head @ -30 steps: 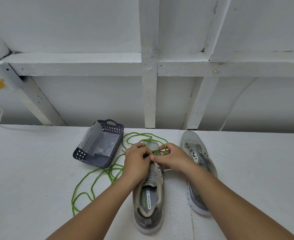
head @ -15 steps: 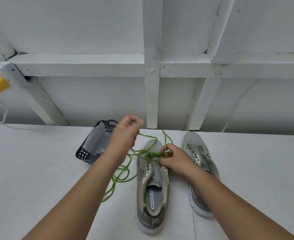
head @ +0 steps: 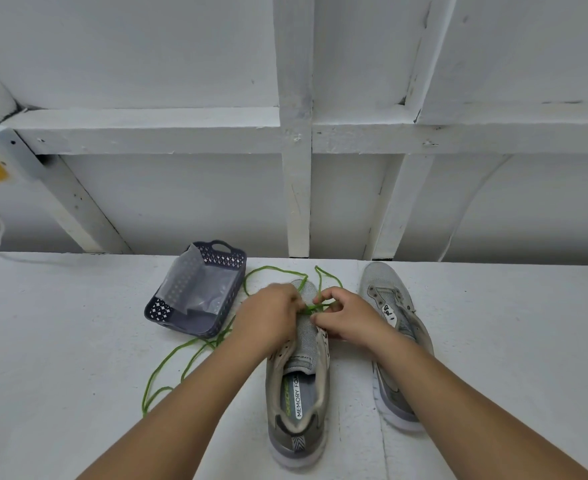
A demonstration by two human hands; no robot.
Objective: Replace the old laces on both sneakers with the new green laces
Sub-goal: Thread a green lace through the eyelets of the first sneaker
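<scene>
Left hand (head: 268, 320) has dropped from its raised position onto the sneaker (head: 301, 372). Both it and the right hand (head: 346, 318) pinch the green lace (head: 315, 307).

Two grey sneakers (head: 299, 382) (head: 394, 327), one green lace (head: 195, 351), one dark basket (head: 199, 327), two hands (head: 268, 317) (head: 348, 317).

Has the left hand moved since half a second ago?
Yes. The left hand dropped from up near the basket back onto the sneaker.

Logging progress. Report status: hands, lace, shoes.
Left hand and right hand both pinching green lace over near shoe. Other shoe unlaced. Basket aside, nothing blocking.
</scene>
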